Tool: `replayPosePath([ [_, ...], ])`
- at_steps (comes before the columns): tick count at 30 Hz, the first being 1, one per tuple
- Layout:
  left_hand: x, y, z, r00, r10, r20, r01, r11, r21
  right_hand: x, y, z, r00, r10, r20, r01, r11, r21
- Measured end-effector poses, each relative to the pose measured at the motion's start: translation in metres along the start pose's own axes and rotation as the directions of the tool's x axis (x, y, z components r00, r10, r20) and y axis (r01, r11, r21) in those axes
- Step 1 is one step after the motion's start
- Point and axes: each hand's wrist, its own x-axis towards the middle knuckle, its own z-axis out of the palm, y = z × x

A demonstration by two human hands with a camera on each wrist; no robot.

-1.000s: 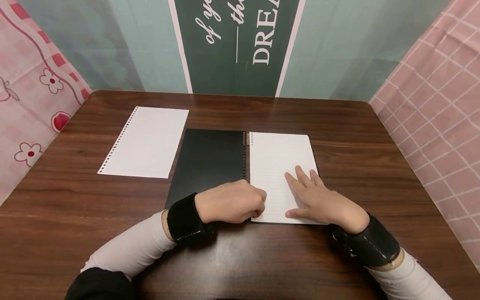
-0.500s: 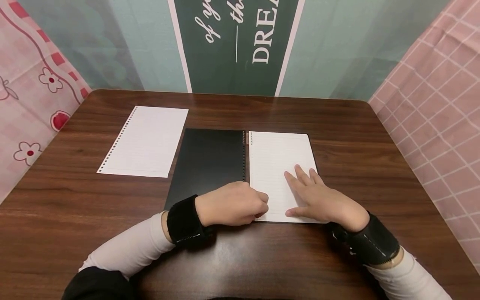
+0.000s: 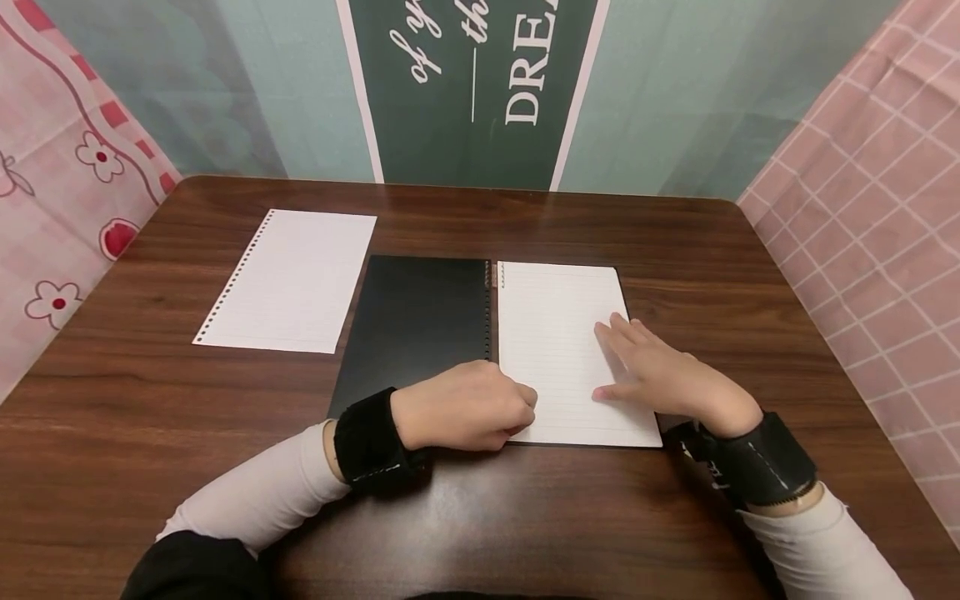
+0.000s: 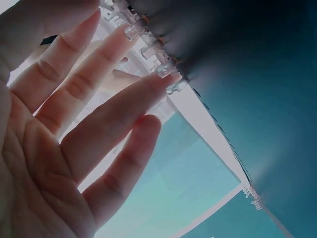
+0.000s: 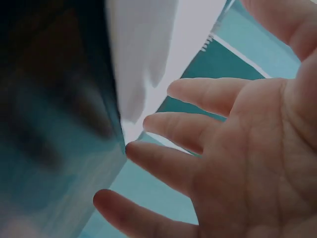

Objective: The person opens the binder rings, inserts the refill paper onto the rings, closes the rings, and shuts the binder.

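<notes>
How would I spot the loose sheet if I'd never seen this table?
On the brown table, find the open notebook. Left of its black cover, lying apart from it, is the loose white sheet. Unlike the notebook's page, it shows a row of holes down its left edge.

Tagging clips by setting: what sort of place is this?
Probably an indoor, staged recording spot: a wood-grain table with a lettered backdrop behind it, a pink flowered hanging on the left and a pink grid hanging on the right.

Whitish sleeves [image 3: 258, 487] — black wristbands [image 3: 369, 437] with pale stitching [image 3: 378, 472] — black upper left sleeve [image 3: 197, 568]
</notes>
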Motion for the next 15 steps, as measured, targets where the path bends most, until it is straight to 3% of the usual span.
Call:
replayPosePath([
  [8,0.0001,0.0029,-0.0015,0.999,-0.018,0.038,0.017,0.999,0.034,0.0023,0.0022,0.0036,1.000,0.012,0.013,-0.012,1.000,0.006],
  [15,-0.0013,0.0087,-0.0006,1.000,0.008,-0.006,-0.007,0.989,0.149,0.0012,0.0014,0.0025,1.000,-0.020,0.003,0.020,1.000,0.007],
])
